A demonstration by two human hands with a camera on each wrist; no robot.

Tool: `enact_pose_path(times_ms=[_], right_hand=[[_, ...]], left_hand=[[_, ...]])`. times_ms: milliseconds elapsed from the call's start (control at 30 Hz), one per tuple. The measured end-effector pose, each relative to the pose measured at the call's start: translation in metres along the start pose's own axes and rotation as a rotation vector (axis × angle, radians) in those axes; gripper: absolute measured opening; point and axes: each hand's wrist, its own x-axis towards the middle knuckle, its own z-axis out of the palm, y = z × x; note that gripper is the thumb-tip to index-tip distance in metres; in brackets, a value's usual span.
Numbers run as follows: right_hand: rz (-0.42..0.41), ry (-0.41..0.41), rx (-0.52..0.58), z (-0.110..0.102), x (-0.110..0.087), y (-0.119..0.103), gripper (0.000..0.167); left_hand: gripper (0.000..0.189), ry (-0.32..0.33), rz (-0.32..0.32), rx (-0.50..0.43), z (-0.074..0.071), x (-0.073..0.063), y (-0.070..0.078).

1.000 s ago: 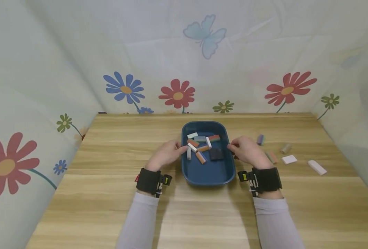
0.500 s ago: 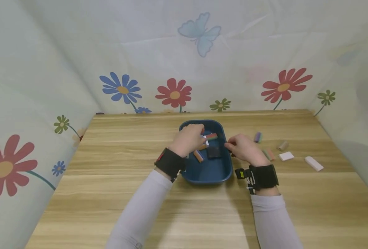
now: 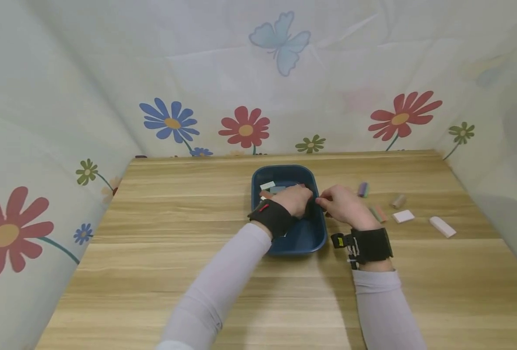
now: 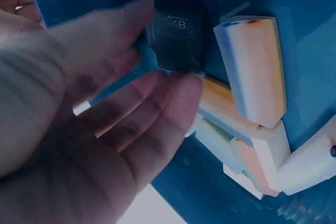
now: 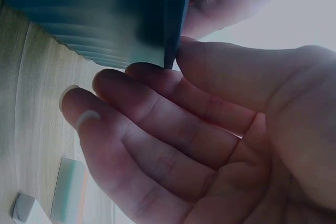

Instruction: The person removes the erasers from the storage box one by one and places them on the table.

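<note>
A blue plastic bin [image 3: 293, 253] stands on the table with several erasers inside. My left hand [image 3: 294, 199] reaches down into it, covering many of them in the head view. In the left wrist view, its thumb and slightly bent fingers are spread beside a black eraser [image 4: 181, 38] marked 4B, with the fingertips right at its edges. A striped eraser [image 4: 254, 72] and paler ones lie close by on the bin floor. My right hand [image 3: 343, 206] pinches the bin's right rim [image 5: 176, 19], thumb on one side and fingers on the other.
Right of the bin lie a purple-green eraser [image 3: 363, 189], a brown piece [image 3: 398, 201], a green-orange eraser [image 3: 378, 214], a white rectangular eraser [image 3: 403, 216] and a longer white one [image 3: 442, 227]. A flower-printed curtain [image 3: 337, 87] borders the wooden table [image 3: 162, 209].
My left hand has left the bin's left rim, passed over the erasers at the left and moved right to the black eraser. The right hand stays at the right rim.
</note>
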Motion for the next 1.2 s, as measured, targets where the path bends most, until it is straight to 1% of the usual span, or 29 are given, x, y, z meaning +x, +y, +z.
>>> enact_pose_path(times_ms=[100,233,300,500,533,733,767,833,933,1067,1133,1200], right_hand=[[-0.007,0.005,0.005,0.000,0.000,-0.001,0.022],[-0.030,0.012,0.003,0.000,-0.001,-0.002,0.021],[-0.027,0.013,0.000,0.001,-0.002,-0.003,0.021],[0.000,0.011,-0.023,0.000,-0.004,-0.003,0.023],[0.008,0.006,-0.020,0.000,-0.004,-0.003,0.023],[0.017,0.005,-0.005,-0.003,-0.003,-0.004,0.023],[0.015,0.008,-0.004,-0.003,-0.002,-0.004,0.023],[0.009,0.012,-0.006,-0.003,-0.002,-0.004,0.023],[0.005,0.012,-0.009,-0.001,-0.004,-0.004,0.023],[-0.004,0.010,-0.003,0.004,-0.007,-0.003,0.023],[-0.001,0.006,0.005,0.005,-0.008,-0.004,0.022],[0.003,0.003,0.014,0.006,-0.008,-0.005,0.023]], left_hand=[[0.021,0.034,0.004,0.032,0.002,-0.001,0.002],[0.016,0.055,0.018,0.066,0.006,-0.004,0.004],[0.016,0.064,0.020,0.066,0.008,-0.005,0.005],[0.019,0.106,0.012,0.056,0.015,-0.002,0.008],[0.018,0.123,0.014,0.051,0.019,0.003,0.007],[0.016,0.112,-0.001,0.019,0.020,0.003,0.005],[0.018,0.095,-0.004,0.021,0.017,-0.001,0.006],[0.018,0.088,-0.001,0.023,0.019,0.000,0.004],[0.019,0.081,0.030,0.025,0.020,-0.001,0.000],[0.021,0.086,0.071,-0.013,0.017,-0.008,-0.006],[0.023,0.105,0.084,-0.047,0.011,-0.015,-0.010],[0.028,0.138,0.097,-0.083,0.001,-0.023,-0.014]])
